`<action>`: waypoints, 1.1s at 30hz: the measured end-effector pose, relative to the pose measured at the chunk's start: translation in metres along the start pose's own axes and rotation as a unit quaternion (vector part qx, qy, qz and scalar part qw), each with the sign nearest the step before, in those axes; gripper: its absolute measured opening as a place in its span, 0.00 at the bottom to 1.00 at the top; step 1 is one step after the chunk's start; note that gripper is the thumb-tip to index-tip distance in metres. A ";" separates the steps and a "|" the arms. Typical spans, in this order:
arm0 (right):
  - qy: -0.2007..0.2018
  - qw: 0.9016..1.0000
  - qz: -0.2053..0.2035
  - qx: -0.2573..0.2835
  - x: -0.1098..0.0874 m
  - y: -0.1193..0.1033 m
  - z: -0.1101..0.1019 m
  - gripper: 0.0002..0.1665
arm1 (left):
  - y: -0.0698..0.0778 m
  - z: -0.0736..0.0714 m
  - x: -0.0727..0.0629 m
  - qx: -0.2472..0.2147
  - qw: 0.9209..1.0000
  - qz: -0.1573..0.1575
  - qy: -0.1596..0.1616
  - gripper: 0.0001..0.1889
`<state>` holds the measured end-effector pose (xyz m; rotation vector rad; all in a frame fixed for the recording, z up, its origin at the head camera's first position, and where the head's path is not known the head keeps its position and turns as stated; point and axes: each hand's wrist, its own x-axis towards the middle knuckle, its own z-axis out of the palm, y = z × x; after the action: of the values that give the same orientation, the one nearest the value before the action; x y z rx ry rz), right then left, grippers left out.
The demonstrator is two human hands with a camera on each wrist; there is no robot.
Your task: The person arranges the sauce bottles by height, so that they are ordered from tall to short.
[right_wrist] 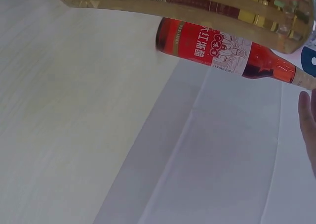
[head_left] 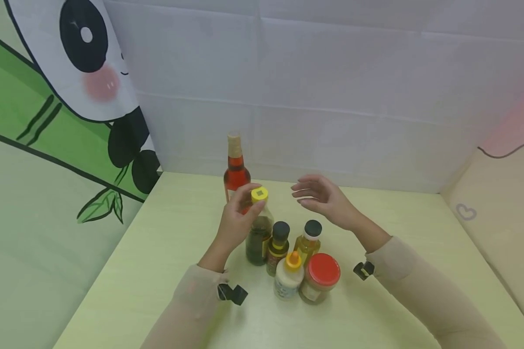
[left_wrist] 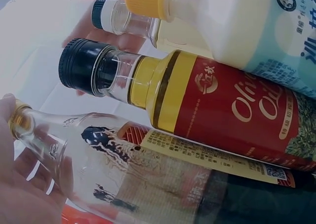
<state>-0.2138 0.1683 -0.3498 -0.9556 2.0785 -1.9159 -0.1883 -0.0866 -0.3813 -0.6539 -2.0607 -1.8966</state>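
Observation:
My left hand [head_left: 236, 220] grips the top of a glass bottle of dark liquid with a yellow cap [head_left: 258, 245], thumb and fingers on either side of its neck. In the left wrist view this bottle [left_wrist: 163, 169] is dark only in its lower part, with dark streaks inside the clear glass. Beside it stands an olive oil bottle [left_wrist: 237, 100] with a black cap. My right hand [head_left: 325, 198] is held in the air behind and to the right of the bottles, fingers loosely bent, holding nothing. Behind my left hand stands a red vinegar bottle [head_left: 236, 175].
Close to the olive oil are a black-capped bottle of yellow liquid [head_left: 308, 246], a white squeeze bottle [head_left: 287, 281] with an orange tip, and a red-lidded jar [head_left: 323, 271]. The pale table [head_left: 388, 300] meets a white backdrop [head_left: 332, 131] at the back.

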 end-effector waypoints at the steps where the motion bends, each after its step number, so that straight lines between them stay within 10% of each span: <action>1: 0.003 1.000 0.000 -0.001 -0.003 -0.001 0.003 0.32 | 0.001 -0.002 -0.001 -0.004 1.000 0.001 -0.002 0.18; 33: -0.029 0.999 -0.029 -0.020 -0.048 -0.001 0.005 0.27 | 0.001 0.000 0.001 -0.007 1.000 0.009 0.006 0.19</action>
<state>-0.1731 0.1900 -0.3646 -1.0776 2.0869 -1.8556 -0.1887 -0.0867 -0.3801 -0.6593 -2.0294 -1.9029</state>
